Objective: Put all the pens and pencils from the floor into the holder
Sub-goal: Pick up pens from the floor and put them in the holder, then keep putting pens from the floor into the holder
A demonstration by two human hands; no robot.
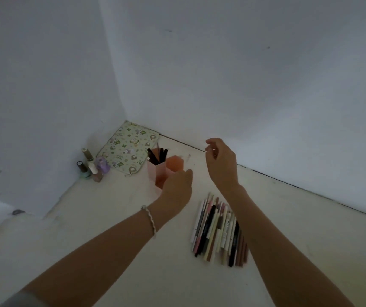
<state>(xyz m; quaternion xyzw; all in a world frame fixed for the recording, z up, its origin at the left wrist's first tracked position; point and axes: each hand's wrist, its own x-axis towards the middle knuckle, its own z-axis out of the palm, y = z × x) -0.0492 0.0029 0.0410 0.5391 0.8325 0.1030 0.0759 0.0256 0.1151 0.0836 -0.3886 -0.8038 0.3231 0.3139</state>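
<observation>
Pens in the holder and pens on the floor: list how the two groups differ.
The pens in the holder stand on end, leaning a little; the pens on the floor lie flat, side by side in a row. The pens in the holder are few and mostly dark; the pens on the floor are many, in white, pink, beige, brown and black. Both groups are slim, straight sticks.

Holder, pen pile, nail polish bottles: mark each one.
holder [153, 172], head view, pink front wall.
pen pile [218, 229], head view, middle of the row.
nail polish bottles [93, 169], head view, white-capped bottle in the cluster.
</observation>
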